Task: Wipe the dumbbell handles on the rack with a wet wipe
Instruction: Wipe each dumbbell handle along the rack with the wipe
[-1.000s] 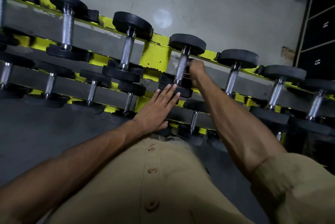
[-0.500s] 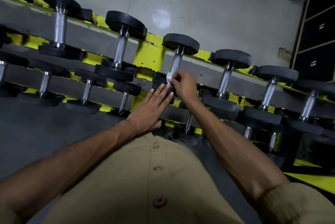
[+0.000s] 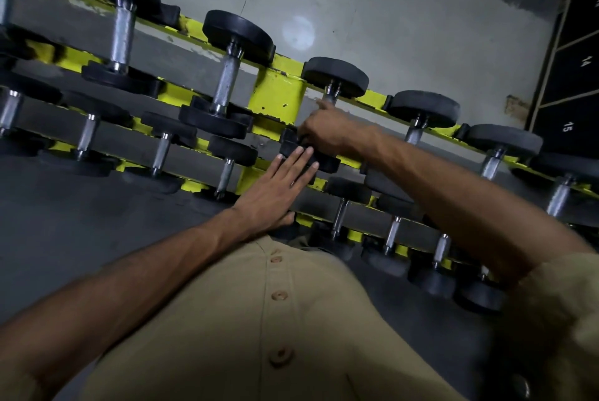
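A yellow and grey rack (image 3: 278,95) holds rows of black-headed dumbbells with steel handles. My right hand (image 3: 330,131) curls round the handle of the middle top-row dumbbell (image 3: 335,76), so only a short piece of steel (image 3: 331,94) shows under the far head. The wet wipe stays hidden beneath my fingers. My left hand (image 3: 275,186) lies flat with straight fingers, its tips resting on that dumbbell's near head (image 3: 324,164).
Neighbouring top-row dumbbells stand to the left (image 3: 227,76) and right (image 3: 418,131), with smaller dumbbells (image 3: 338,219) on the lower tiers. Dark numbered lockers (image 3: 577,76) fill the right edge. A grey wall rises behind the rack.
My right hand slid from the near end of the handle up toward the far head, and the white wipe went out of sight under it. My left hand stayed flat on the near head.
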